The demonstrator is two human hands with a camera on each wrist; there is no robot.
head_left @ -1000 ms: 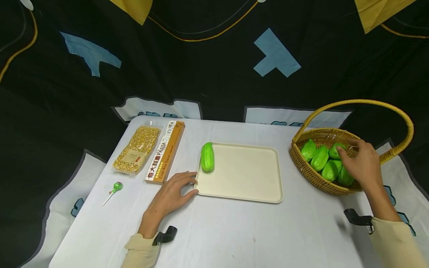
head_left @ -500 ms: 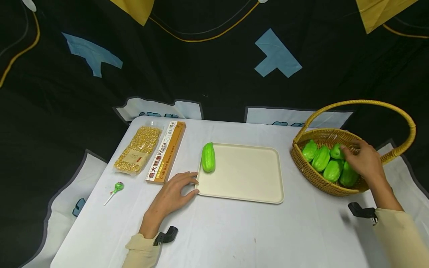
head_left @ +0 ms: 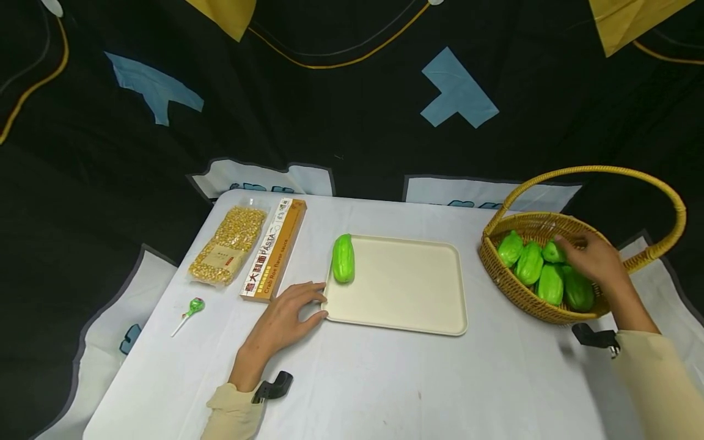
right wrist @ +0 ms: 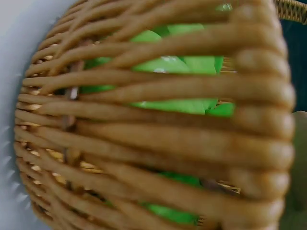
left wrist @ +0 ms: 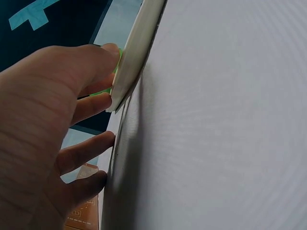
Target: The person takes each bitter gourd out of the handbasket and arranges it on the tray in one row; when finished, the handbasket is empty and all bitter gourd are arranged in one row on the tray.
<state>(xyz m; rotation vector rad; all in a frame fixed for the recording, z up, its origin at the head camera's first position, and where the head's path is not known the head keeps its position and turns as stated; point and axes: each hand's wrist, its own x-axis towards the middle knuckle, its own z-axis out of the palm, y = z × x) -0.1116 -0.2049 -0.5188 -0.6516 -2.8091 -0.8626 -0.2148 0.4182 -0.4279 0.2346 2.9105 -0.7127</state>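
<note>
My left hand (head_left: 283,324) rests on the table at the near left corner of a cream rectangular tray (head_left: 409,284). Its fingers are spread, with the fingertips (left wrist: 106,98) against the rim in the left wrist view. One oblong, ribbed green fruit (head_left: 343,258) lies along the tray's left end. On the right, my right hand (head_left: 596,260) reaches into a wicker basket (head_left: 514,290) holding several similar green fruits (head_left: 529,264). Thumb and fingers are right at a rear fruit (head_left: 552,252); I cannot tell whether they grip it. The basket's weave hides that hand in the right wrist view.
A bag of yellow corn kernels (head_left: 228,244) and a pasta box (head_left: 274,249) lie left of the tray. Nearer the table's left edge is a green lollipop (head_left: 189,313). The basket's tall handle (head_left: 599,169) arches over it at the table's right side.
My right hand has shifted slightly within the basket, and the front fruits have turned and settled a little rightward. The left hand and tray have stayed in place.
</note>
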